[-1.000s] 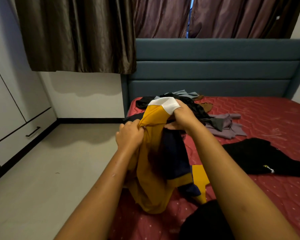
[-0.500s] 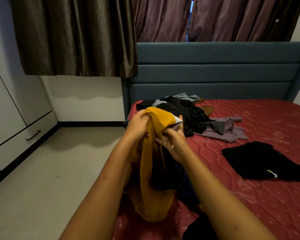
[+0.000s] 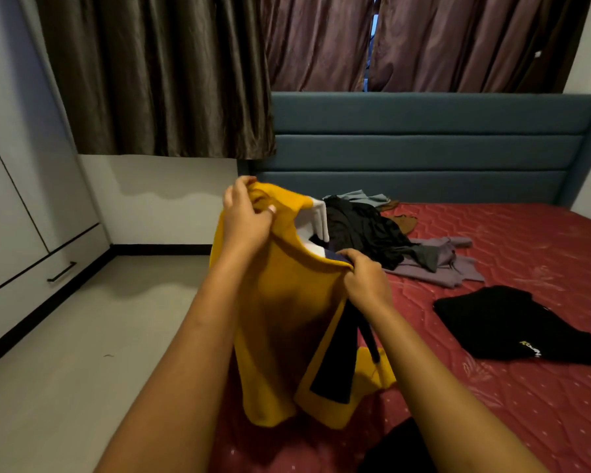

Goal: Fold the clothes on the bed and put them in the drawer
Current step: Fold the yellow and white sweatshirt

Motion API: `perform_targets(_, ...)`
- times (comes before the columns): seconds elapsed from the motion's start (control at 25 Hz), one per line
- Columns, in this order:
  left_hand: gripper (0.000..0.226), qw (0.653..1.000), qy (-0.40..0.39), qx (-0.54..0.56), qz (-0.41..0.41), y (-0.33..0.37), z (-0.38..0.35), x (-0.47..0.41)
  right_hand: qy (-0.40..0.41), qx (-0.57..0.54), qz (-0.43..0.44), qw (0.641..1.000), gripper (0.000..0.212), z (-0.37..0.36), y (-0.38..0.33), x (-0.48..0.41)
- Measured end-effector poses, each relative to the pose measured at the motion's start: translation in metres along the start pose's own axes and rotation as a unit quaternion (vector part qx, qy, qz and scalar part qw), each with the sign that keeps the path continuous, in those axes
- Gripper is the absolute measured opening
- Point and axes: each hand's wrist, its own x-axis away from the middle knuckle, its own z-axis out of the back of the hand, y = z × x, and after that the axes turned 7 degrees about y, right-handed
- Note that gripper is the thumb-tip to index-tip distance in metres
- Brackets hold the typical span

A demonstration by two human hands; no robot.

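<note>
Two hands grip the mustard-yellow garment with navy and white panels (image 3: pixel 280 322): your left hand (image 3: pixel 244 216) pinches its upper edge, your right hand (image 3: pixel 367 279) clamps the lower edge nearer you. It hangs over the bed's left edge, hem touching the red quilted mattress (image 3: pixel 512 404). Loose dark clothes pile (image 3: pixel 365 230) sits by the headboard, folded black garment (image 3: pixel 512 326) lies right, well apart. White drawer with black handle (image 3: pixel 58 271) is across bare floor.
</note>
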Motion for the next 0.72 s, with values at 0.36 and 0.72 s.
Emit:
perform_targets(0.36,0.034,0.960,-0.276,0.014,-0.050,-0.036,-0.045,0.044,-0.118,-0.099,0.149,0.977,0.007,0.027,-0.034,-0.008)
perform_targets(0.72,0.015,0.809,-0.481,-0.321,-0.106,-0.073,-0.043,0.040,-0.196,0.178,0.114,0.957,0.038,0.060,0.011,-0.037)
